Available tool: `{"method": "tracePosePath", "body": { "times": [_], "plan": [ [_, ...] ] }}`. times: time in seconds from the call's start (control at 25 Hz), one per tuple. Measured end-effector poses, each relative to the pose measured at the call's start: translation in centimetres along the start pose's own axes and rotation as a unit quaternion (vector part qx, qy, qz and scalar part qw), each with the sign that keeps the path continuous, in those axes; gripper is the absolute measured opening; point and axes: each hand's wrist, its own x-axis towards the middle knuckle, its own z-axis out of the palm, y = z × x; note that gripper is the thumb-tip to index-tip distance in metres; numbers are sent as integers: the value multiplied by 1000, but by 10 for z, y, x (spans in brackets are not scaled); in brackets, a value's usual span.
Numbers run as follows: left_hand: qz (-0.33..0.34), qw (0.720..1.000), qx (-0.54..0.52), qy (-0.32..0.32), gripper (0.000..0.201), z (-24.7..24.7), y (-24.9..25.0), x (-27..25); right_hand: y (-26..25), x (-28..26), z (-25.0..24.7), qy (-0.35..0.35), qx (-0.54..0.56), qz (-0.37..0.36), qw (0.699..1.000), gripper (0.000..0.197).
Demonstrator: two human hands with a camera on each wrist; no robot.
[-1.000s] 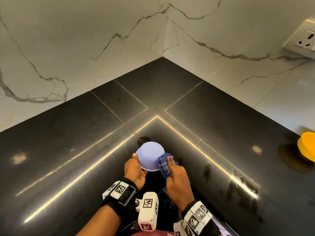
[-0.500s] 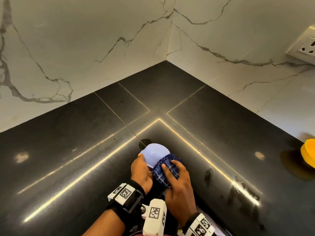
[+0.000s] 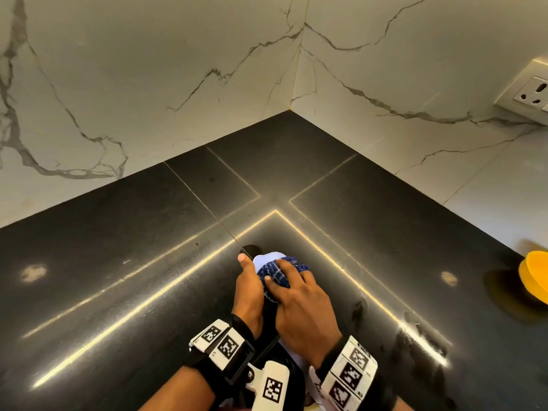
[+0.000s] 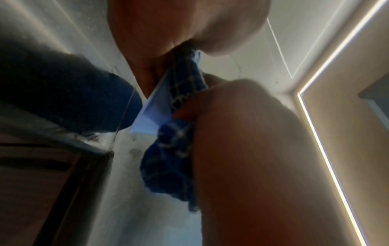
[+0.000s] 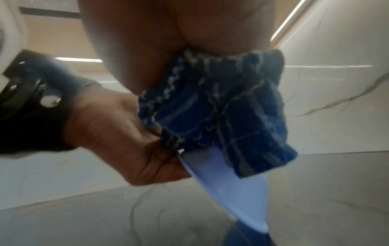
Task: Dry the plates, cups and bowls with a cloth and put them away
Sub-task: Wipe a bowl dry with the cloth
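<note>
A small, round, pale blue plastic bowl is held in the left hand, with the thumb hooked over its rim, so that it cannot slip while it is rubbed. It is kept up in the air, just above the shiny black stone counter and close in front of the body, so every side can be reached.

A dark blue checked cloth is bunched up and pressed against the bowl by the right hand. The fingers are curled round the cloth, so it is gripped tight and does not fall. The cloth sits between the two hands and covers much of the bowl.

Only a little of the bowl is seen past the fingertips. It looks smooth, thin and light. Whether it is dry cannot be told.

A yellow round thing lies far out to the right of the right hand.
</note>
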Motion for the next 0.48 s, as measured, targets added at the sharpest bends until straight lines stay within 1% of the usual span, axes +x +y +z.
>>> {"method": "tracePosePath", "body": {
  "times": [0.08,0.12,0.16,0.2,0.28,0.36,0.4,0.44,0.48],
  "plan": [
    [22,999,32,-21,83,-2,-4,4,-8,13,-13,-48,7,37,998,51],
    [37,998,45,-19,78,-1,-5,5,-6,21,-18,-93,11,54,994,50],
    [57,997,55,-7,69,1,-8,5,-2,31,-23,-127,26,65,989,48],
    [80,995,56,2,58,3,-9,4,4,42,-26,-147,57,74,985,47],
    [124,991,50,-11,45,5,-12,6,21,62,-24,-145,152,96,973,42],
    [150,986,62,-24,39,7,-10,8,28,66,-18,-129,257,121,950,39],
    [155,985,72,-31,38,9,-8,8,28,61,-15,-112,295,125,940,40],
    [159,984,77,-32,36,10,-5,9,27,52,-11,-94,312,119,938,44],
    [162,983,77,-27,35,12,-3,8,25,42,-10,-77,300,107,945,50]
  ]
}}
